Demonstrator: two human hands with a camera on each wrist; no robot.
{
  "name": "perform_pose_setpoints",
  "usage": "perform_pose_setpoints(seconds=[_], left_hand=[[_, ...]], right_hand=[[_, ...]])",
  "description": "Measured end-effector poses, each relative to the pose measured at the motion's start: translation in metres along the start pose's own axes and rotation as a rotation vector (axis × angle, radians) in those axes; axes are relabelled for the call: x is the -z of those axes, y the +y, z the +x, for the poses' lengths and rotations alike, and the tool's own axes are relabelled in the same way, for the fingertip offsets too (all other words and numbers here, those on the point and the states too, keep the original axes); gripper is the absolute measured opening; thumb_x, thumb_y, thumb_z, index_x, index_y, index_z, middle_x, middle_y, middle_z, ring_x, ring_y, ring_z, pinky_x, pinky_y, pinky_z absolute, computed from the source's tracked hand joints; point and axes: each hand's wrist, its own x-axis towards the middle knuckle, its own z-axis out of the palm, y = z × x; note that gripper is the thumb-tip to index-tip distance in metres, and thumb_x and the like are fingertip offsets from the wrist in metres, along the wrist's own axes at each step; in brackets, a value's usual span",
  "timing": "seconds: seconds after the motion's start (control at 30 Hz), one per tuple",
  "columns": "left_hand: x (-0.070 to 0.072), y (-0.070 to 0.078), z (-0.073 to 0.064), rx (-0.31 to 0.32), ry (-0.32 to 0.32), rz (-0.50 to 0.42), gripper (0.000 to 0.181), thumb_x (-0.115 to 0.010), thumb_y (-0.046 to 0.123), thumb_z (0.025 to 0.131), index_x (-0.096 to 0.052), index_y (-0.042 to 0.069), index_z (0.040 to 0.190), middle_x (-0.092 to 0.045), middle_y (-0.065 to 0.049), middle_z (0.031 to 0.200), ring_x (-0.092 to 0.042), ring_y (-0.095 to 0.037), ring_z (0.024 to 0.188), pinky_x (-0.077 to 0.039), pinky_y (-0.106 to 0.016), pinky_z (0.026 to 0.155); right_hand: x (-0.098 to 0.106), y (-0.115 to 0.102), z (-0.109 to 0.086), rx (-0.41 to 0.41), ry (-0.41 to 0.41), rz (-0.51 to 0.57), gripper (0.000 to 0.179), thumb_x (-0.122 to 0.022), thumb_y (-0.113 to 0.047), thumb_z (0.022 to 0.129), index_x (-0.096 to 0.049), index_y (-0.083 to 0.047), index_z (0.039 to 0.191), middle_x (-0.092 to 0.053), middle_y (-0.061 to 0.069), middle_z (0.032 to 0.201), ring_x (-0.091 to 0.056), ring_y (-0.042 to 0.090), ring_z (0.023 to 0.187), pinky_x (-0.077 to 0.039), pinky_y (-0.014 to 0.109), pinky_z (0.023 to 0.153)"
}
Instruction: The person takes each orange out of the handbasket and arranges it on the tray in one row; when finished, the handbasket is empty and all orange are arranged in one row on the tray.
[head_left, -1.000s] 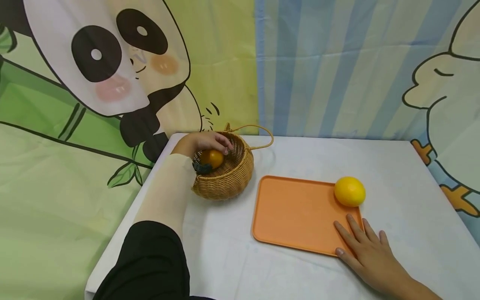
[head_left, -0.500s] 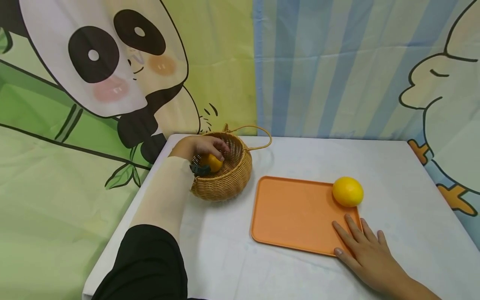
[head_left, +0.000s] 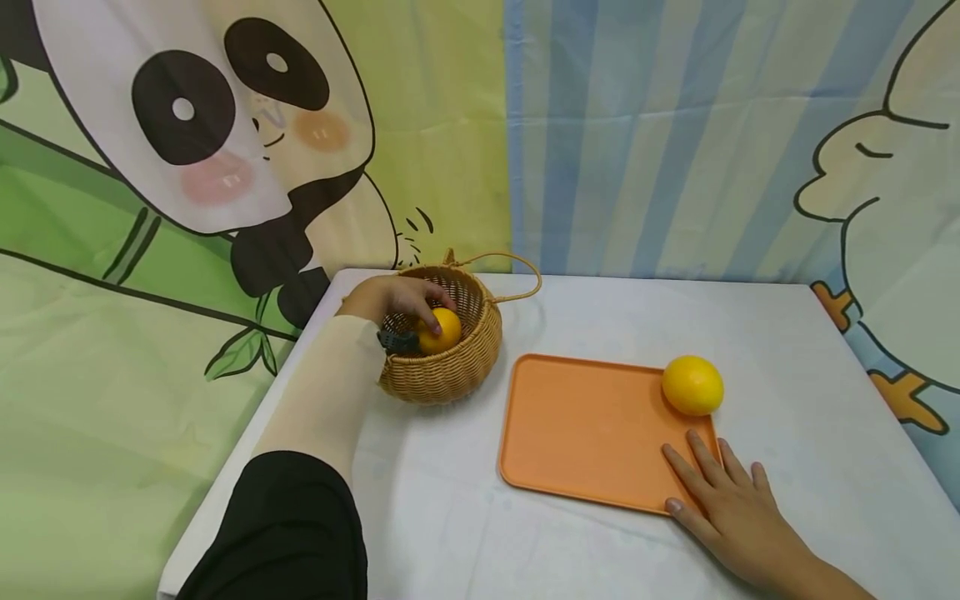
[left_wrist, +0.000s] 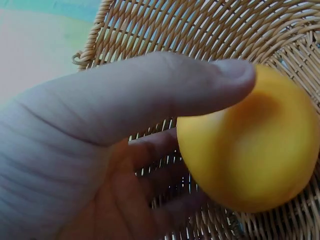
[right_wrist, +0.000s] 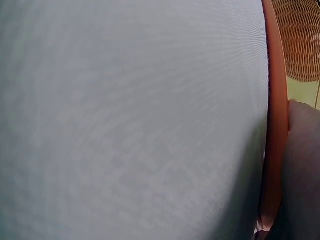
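My left hand [head_left: 401,300] reaches into a round wicker basket [head_left: 450,375] at the table's back left. Its thumb lies over a round yellow fruit that looks like a lemon [left_wrist: 260,155], and the fingers go behind it, partly hidden. In the head view this lemon sits within the basket's opening, near its front rim. My right hand [head_left: 738,508] rests with spread, straight fingers on the near right corner of an orange tray [head_left: 585,433]. A second yellow lemon [head_left: 692,386] lies at the tray's far right corner, beyond the right fingertips.
The basket's thin loop handle [head_left: 525,279] sticks out to the right. A white cloth [head_left: 435,517] covers the table. Behind it hangs a printed curtain [head_left: 637,150] with cartoon animals. A black device [head_left: 397,342] sits at the left wrist.
My left hand has lowered slightly into the basket, and the thumb has come onto the lemon there. That lemon has shifted a little toward the right. The right hand stays on the tray.
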Motion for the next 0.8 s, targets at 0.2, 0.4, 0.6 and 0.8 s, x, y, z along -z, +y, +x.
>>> perform_pose_setpoints(seconds=[0.2, 0.4, 0.6, 0.8], left_hand=[[-0.0026, 0.0005, 0.0024, 0.027, -0.123, -0.074, 0.071, -0.080, 0.009, 0.093, -0.047, 0.017, 0.155, -0.046, -0.016, 0.146, -0.050, -0.032, 0.130, -0.048, -0.045, 0.110], [-0.0041, 0.0008, 0.0022, 0.024, -0.137, -0.080, 0.074, -0.080, 0.010, 0.093, -0.045, 0.018, 0.157, -0.044, -0.018, 0.146, -0.048, -0.033, 0.131, -0.047, -0.046, 0.111], [-0.0050, 0.0012, 0.0035, -0.007, -0.114, -0.122, 0.076, -0.081, 0.010, 0.092, -0.043, 0.019, 0.157, -0.045, -0.017, 0.145, -0.049, -0.032, 0.127, -0.050, -0.043, 0.108], [-0.0033, -0.0003, 0.0039, -0.128, -0.089, -0.202, 0.077, -0.079, 0.009, 0.093, -0.041, 0.020, 0.159, -0.043, -0.014, 0.148, -0.048, -0.031, 0.123, -0.052, -0.041, 0.098]], right_hand=[[-0.0005, -0.0009, -0.0007, 0.001, -0.002, 0.010, 0.081, -0.045, -0.072, 0.105, -0.033, -0.025, 0.170, -0.011, 0.024, 0.176, -0.004, 0.063, 0.155, 0.003, 0.089, 0.108], [-0.0002, -0.0006, -0.0005, -0.003, -0.006, 0.009, 0.081, -0.045, -0.072, 0.105, -0.033, -0.026, 0.170, -0.011, 0.024, 0.176, -0.004, 0.063, 0.155, 0.004, 0.088, 0.109], [-0.0007, -0.0010, 0.0005, -0.016, -0.016, 0.014, 0.083, -0.045, -0.074, 0.104, -0.034, -0.023, 0.170, -0.010, 0.024, 0.176, -0.002, 0.063, 0.155, 0.008, 0.088, 0.108], [-0.0003, -0.0018, -0.0007, 0.002, -0.005, 0.020, 0.081, -0.046, -0.071, 0.105, -0.031, -0.025, 0.171, -0.009, 0.023, 0.177, -0.001, 0.061, 0.156, 0.014, 0.085, 0.109]])
